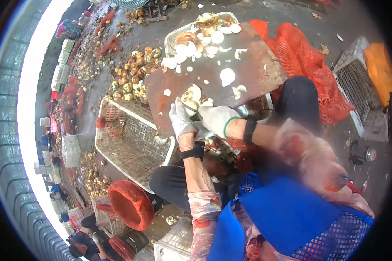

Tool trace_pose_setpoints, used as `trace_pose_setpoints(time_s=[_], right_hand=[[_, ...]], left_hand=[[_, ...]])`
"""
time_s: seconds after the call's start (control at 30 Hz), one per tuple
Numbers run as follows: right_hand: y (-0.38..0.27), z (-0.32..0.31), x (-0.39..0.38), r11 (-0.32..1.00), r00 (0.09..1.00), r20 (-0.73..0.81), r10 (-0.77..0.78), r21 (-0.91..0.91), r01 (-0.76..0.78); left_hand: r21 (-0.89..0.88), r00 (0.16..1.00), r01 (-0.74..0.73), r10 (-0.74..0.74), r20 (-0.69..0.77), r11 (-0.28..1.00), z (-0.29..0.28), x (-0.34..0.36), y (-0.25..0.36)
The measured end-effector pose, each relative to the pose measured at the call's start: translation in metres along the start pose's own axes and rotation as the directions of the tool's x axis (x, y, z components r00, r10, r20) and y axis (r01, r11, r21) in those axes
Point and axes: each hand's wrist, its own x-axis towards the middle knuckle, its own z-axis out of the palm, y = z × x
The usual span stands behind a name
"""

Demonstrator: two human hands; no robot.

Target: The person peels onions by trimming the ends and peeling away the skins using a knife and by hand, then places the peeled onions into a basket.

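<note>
In a white glove, my left hand (179, 118) is closed around a pale bulb (190, 105) with fleshy white scales and some brown outer skin. Right beside it my right hand (217, 120), in a white glove with a green cuff, is curled with its fingertips close to the bulb. A dark sliver shows between the two hands, but what the right fingers hold is hidden. Both hands are over the near edge of a worn brown board (259, 56). Loose white scales (227, 77) lie scattered on it.
At the board's far side a white basket (167, 43) holds peeled scales. Left of it are a pile of brownish bulbs (133, 74) and a large plastic crate (130, 135). Red netting (300, 65) lies to the right, near a grey crate (357, 87). Other people work at far left.
</note>
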Motion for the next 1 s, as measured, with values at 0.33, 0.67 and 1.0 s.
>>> trace_pose_setpoints(time_s=[0.33,0.67,1.0], right_hand=[[0.020,0.003,0.034,0.998,0.999,0.040,0.033,-0.060,-0.030],[0.042,0.002,0.048,0.987,0.985,0.148,0.092,0.114,-0.110],[0.013,0.007,0.034,0.976,0.997,0.056,0.053,0.208,-0.063]], left_hand=[[-0.290,1.000,0.001,0.003,0.012,0.957,0.004,0.000,0.020],[-0.405,0.955,0.196,-0.268,-0.128,0.893,-0.001,-0.026,0.029],[0.767,0.898,-0.407,0.373,0.235,0.496,-0.045,0.031,-0.012]])
